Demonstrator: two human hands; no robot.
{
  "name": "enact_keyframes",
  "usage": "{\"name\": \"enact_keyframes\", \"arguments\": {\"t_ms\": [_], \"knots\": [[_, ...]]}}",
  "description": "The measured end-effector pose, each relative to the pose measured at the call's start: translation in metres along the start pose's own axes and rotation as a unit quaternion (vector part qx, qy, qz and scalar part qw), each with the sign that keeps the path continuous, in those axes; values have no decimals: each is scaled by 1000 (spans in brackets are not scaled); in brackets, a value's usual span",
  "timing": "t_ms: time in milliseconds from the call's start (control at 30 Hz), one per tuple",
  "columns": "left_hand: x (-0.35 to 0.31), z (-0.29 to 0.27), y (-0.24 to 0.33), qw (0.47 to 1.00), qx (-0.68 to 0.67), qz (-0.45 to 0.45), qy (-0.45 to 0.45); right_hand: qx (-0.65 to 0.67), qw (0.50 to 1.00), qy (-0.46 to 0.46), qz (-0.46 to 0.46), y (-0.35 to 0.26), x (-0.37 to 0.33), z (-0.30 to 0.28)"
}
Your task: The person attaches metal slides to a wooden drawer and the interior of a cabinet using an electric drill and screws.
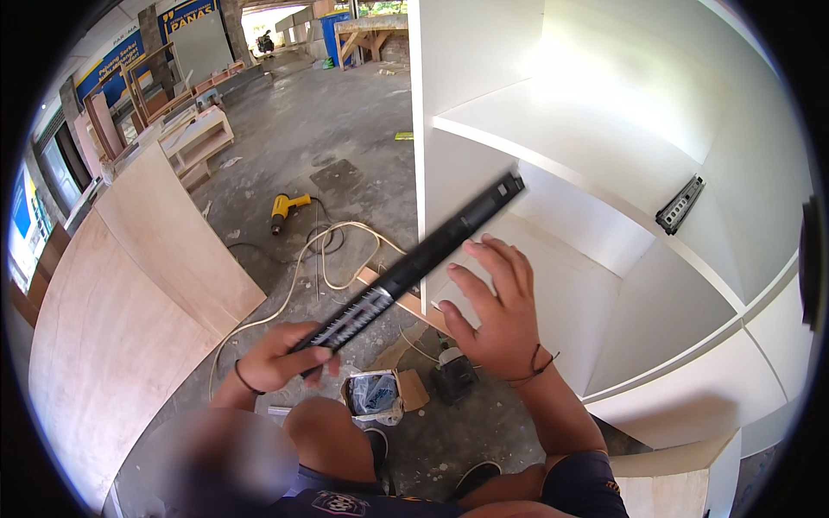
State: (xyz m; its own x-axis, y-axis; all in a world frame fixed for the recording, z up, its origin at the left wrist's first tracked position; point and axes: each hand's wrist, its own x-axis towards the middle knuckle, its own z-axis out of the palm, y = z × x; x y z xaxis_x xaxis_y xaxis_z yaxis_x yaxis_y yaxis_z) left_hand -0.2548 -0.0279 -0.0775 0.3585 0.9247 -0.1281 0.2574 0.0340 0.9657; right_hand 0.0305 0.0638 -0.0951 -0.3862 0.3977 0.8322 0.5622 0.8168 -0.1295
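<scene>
My left hand [281, 356] grips the lower end of a black drawer slide [423, 257], which slants up and to the right in front of me. Its far end is a little blurred and reaches in front of a white cabinet [604, 164]. Just right of the slide, my right hand [499, 315] is raised with its fingers spread and nothing in it. Another drawer slide [680, 205], dark with a silvery inner face, rests on a cabinet shelf at the right.
A yellow heat gun [288, 210] lies on the concrete floor beside a looping pale cable [298, 268]. Near my feet are an open cardboard box [414, 390] with plastic wrapping and a dark power tool [452, 378]. A curved wooden panel [129, 293] stands at left.
</scene>
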Motion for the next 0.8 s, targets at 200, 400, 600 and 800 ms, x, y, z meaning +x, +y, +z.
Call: {"name": "enact_keyframes", "arguments": {"t_ms": [200, 400, 600, 800], "knots": [[9, -23, 40, 986, 16, 86, 140, 30, 999, 26, 9, 5, -3, -5], [128, -45, 140, 956, 236, 124, 127, 38, 999, 19, 2, 4, -2, -10], [225, -18, 194, 930, 297, 160, 150, 39, 999, 16, 8, 9, -6, -18], [303, -11, 202, 901, 398, 71, 158, 55, 998, 1, 16, 13, -8, -16]]}}
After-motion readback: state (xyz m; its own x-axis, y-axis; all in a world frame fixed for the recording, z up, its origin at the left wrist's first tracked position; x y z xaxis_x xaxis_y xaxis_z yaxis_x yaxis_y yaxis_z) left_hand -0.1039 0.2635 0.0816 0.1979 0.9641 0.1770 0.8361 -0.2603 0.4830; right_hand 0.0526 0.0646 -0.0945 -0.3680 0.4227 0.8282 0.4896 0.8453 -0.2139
